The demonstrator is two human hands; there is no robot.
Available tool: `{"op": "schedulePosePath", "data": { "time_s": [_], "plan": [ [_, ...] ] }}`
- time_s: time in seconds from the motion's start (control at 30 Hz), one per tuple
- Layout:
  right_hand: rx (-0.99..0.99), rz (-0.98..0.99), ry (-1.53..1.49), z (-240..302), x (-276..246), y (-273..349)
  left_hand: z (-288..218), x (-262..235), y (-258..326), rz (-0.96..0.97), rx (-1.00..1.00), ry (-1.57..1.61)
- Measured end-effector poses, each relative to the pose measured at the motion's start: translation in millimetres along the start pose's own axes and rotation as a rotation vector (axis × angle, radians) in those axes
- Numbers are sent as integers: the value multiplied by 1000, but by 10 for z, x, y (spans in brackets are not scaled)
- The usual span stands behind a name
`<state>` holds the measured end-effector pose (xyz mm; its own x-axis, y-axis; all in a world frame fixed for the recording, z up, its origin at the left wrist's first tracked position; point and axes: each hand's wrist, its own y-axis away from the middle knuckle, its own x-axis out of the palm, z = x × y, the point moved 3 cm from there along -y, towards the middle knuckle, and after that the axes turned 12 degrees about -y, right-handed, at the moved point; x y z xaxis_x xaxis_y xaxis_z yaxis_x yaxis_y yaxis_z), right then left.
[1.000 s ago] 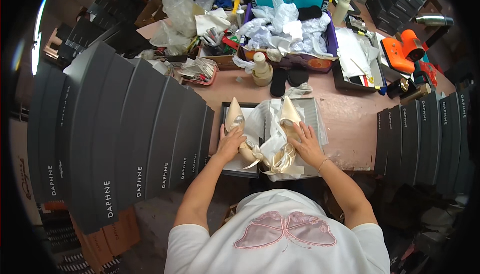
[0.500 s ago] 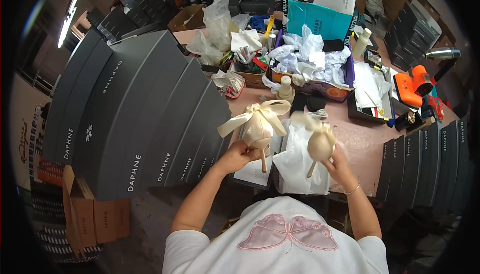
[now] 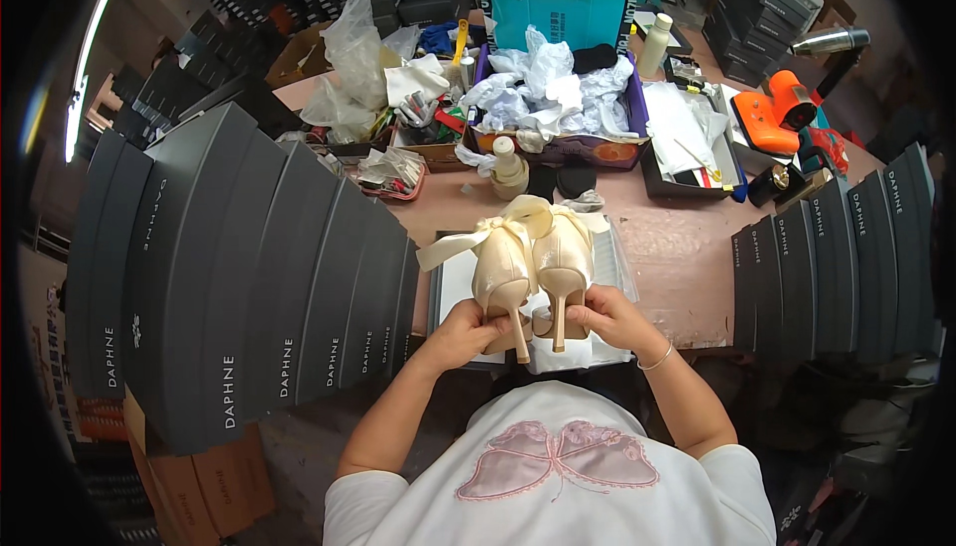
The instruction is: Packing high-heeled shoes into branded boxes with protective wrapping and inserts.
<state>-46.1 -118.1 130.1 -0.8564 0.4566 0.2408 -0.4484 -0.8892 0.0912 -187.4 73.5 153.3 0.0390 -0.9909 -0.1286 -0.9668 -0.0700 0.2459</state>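
Observation:
Two cream satin high-heeled shoes with bows are held up side by side, their backs and slim heels facing me. My left hand [image 3: 466,335] is closed around the left shoe [image 3: 501,269] near its heel. The right shoe [image 3: 564,259] sits in my right hand [image 3: 609,317], fingers wrapped about its lower part. The two shoes appear to touch along their inner sides. Beneath them, partly hidden, lie white tissue paper [image 3: 609,349] and the edge of an open grey box [image 3: 438,292].
Tall stacks of dark grey shoeboxes stand at the left [image 3: 214,277] and the right [image 3: 832,267]. Farther back on the pink table [image 3: 687,287] are a cream bottle [image 3: 509,172], a purple box [image 3: 597,150] of crumpled paper, and an orange tool [image 3: 772,113].
Both shoes have come together from apart, the right one moving left to meet the other. The whole view has shifted, with the table contents now farther left.

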Motion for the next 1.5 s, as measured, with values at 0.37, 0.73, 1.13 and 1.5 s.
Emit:
{"op": "schedulePosePath", "data": {
  "time_s": [0.37, 0.73, 1.13, 1.5],
  "plan": [
    [204, 30, -321, 18, 11, 25, -60, 52, -32, 162, -134, 331],
    [81, -9, -213, -247, -58, 97, -107, 77, -31, 162, -85, 271],
    [57, -10, -35, -93, 46, 163, -403, -101, -199, -440, 119, -298],
    [123, 55, -25, -49, 184, 233, -474, 274, -222, -220, 248, 230]
  ]
}}
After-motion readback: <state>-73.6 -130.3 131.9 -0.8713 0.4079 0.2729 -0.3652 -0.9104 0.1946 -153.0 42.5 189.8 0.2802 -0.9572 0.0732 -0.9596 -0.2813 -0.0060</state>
